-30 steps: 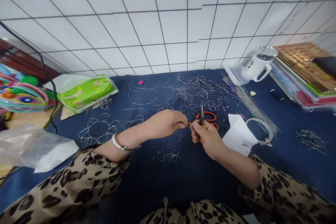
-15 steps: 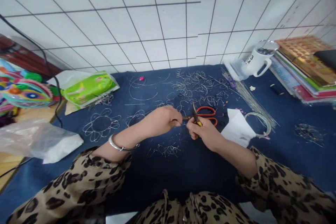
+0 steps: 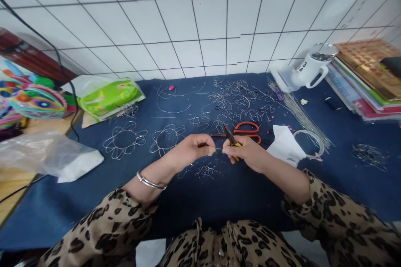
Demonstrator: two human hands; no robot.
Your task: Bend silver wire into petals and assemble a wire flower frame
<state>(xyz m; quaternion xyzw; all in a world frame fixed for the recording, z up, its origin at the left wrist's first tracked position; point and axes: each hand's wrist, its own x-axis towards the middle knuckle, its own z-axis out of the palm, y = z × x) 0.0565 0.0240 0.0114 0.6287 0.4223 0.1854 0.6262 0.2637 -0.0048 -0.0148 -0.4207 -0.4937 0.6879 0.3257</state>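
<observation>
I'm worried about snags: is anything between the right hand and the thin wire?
Nothing visible: the thin wire runs from the left hand to the right hand. The pliers it holds point away from the person; the orange-handled scissors lie beyond.

1 white mug [image 3: 310, 70] stands beside stacked books [image 3: 351, 85]; a green packet [image 3: 108, 98] lies near a plastic bag [image 3: 40, 154].

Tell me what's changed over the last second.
The left hand has drawn left, uncovering more of the orange-handled scissors; the pliers in the right hand have tipped from near upright to lean left. Nothing was visibly let go. Scissors and white mug stayed put.
</observation>
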